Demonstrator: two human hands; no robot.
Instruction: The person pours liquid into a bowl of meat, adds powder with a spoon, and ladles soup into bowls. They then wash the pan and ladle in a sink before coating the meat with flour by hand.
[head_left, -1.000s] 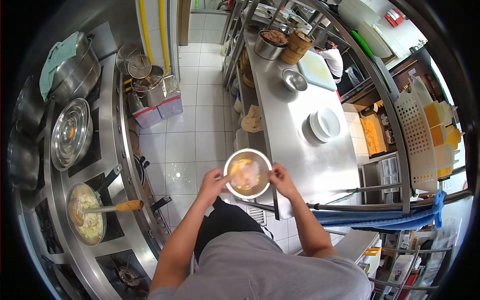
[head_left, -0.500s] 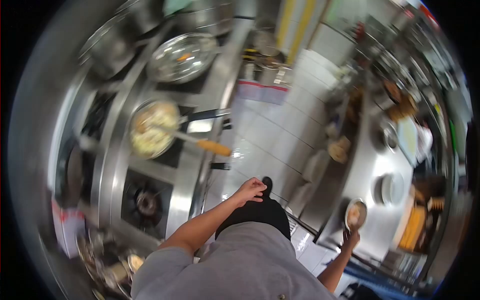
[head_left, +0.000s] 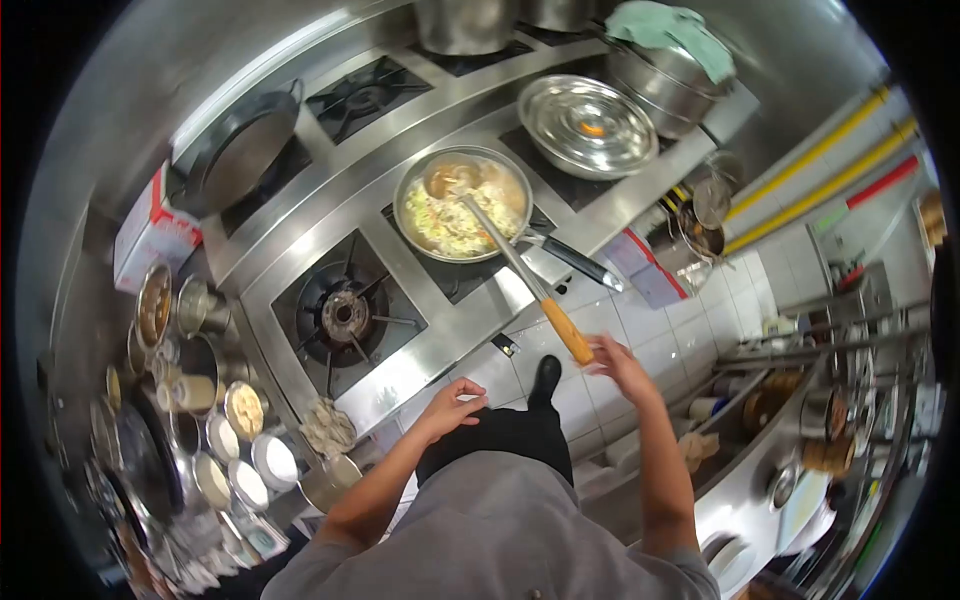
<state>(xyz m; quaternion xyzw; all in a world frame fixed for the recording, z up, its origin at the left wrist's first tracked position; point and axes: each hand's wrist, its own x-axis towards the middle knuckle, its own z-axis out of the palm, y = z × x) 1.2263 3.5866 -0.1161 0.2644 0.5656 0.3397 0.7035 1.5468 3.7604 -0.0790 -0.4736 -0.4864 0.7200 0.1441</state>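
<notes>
Right hand [head_left: 620,370] had moved to ladle handle [head_left: 566,330], loosely open; left hand [head_left: 452,410] was empty, half-curled. Likely reaching step; firm grip was needed next.

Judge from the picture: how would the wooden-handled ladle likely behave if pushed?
The ladle is probably stiff, as it looks like straight metal with a wooden grip. A push may swing or tip it, since the grip lies well beyond the pan. Its bowl, sitting among the food, would likely drag some along.
</notes>
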